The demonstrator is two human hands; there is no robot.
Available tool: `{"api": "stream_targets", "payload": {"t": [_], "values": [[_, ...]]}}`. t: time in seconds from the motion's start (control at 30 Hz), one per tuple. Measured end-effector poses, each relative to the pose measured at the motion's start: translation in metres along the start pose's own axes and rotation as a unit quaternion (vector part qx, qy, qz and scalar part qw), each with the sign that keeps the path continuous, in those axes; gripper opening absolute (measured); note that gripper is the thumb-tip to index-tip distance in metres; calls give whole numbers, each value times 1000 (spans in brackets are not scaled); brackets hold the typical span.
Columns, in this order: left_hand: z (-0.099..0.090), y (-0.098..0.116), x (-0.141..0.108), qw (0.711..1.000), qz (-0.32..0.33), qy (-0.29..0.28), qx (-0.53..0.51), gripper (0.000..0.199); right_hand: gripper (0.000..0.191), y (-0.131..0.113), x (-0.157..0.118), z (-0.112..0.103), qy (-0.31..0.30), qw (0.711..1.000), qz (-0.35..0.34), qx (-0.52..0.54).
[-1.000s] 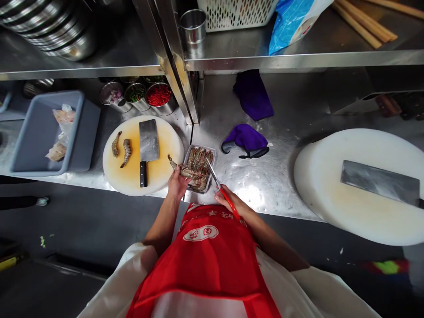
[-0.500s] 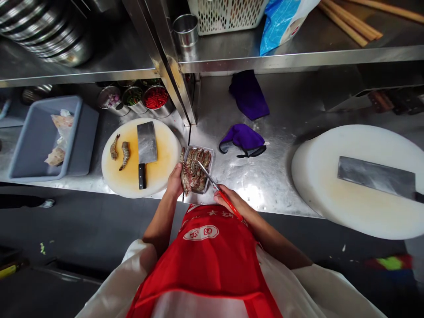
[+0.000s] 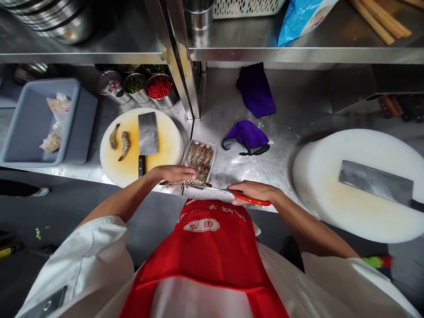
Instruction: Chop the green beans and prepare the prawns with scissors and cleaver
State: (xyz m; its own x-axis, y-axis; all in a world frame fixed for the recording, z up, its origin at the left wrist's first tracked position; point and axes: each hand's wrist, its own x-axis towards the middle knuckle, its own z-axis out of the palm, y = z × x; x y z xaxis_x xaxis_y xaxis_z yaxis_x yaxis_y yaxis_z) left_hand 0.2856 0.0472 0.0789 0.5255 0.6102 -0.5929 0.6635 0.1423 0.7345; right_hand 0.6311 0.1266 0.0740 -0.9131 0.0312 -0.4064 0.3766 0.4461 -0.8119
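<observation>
My left hand [image 3: 178,173] is closed around a long shrimp [image 3: 185,183], which lies sideways across the near edge of the tray. Several shrimp [image 3: 199,158] fill the clear tray [image 3: 214,154]. My right hand [image 3: 251,191] holds red-handled scissors [image 3: 253,200], their blades pointing left and meeting the right end of the held shrimp. Whether the blades are parted is too small to tell. Left of the tray, two shrimp [image 3: 124,145] and a cleaver [image 3: 148,134] rest on a round white board [image 3: 172,132].
A grey bin [image 3: 84,128] holding a plastic bag stands at the left. Metal cups [image 3: 160,90] of chopped vegetables sit behind the board. Purple cloths [image 3: 250,137] lie right of the tray. Another round board [image 3: 314,176] carries a second cleaver [image 3: 376,181].
The held shrimp has turned from upright beside the tray to sideways at its near edge. The scissors have swung from pointing up-left to pointing left. The view has shifted slightly.
</observation>
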Motion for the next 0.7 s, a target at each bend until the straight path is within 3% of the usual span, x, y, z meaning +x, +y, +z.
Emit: {"api": "stream_targets", "payload": {"t": [0.33,0.7], "values": [[8,19,12,997,-8,-70,19,51,43,0,5,-9,-45,999,-2,3],[15,12,23,994,29,-108,22,53,42,-8,10,-9,-74,995,-24,55]]}}
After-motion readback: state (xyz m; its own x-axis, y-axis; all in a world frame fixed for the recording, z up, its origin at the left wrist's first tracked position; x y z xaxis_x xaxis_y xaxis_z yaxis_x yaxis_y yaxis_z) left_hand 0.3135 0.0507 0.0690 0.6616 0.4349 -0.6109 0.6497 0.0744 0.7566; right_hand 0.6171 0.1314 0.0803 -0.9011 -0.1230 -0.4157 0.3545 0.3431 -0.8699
